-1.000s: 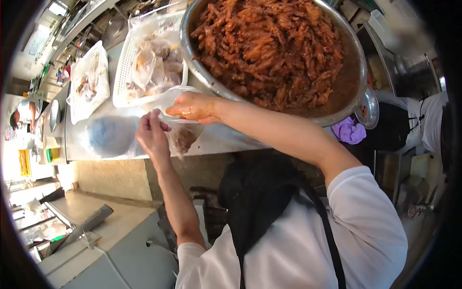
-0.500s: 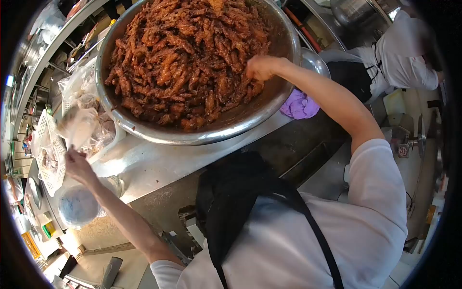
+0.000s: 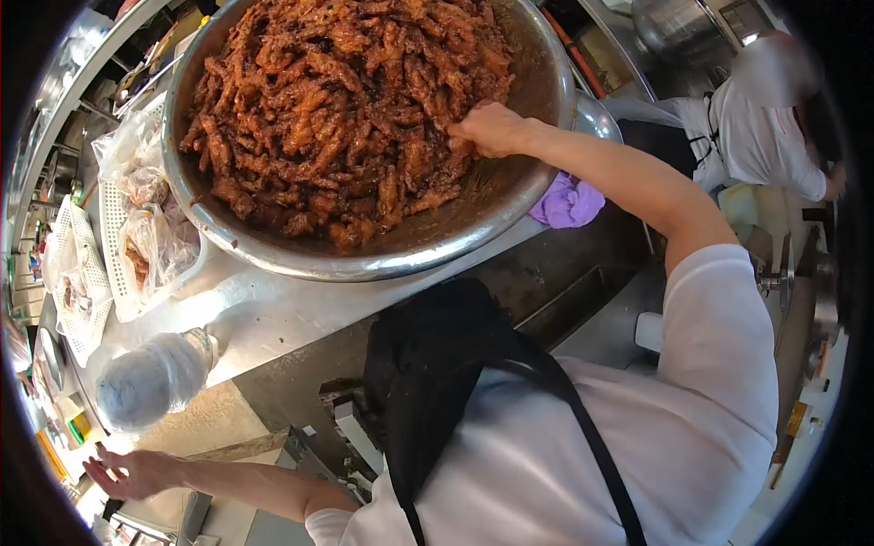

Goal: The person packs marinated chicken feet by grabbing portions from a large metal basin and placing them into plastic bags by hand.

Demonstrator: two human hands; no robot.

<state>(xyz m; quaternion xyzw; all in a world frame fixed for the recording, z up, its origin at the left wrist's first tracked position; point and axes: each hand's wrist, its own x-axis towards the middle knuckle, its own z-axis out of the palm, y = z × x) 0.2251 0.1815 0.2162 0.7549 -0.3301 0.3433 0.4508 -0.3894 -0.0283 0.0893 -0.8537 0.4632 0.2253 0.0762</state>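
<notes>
A large metal bowl (image 3: 364,264) holds a heap of glossy reddish-brown food pieces (image 3: 337,118), like chicken feet. At the right side of the heap is my right hand (image 3: 492,129), its fingers bent against the food; whether they grip a piece is hidden. My left hand (image 3: 132,473) is held out beyond the counter's edge at the lower left, fingers apart and empty. Just above it on the counter stands a plastic-wrapped roll or container (image 3: 150,382). Left of the bowl, a white basket (image 3: 114,238) holds clear bags of food (image 3: 150,237).
Another white basket (image 3: 86,314) stands farther left on the metal counter (image 3: 273,318). A purple cloth (image 3: 569,202) lies by the bowl's right side. At the upper right is a co-worker in white (image 3: 760,136). Cabinets and kitchen equipment surround the area.
My left hand let go of a bag over the basket and moved down, opening. My right hand went from a bag to the bowl's food. The view shifted, bringing the bowl leftward.
</notes>
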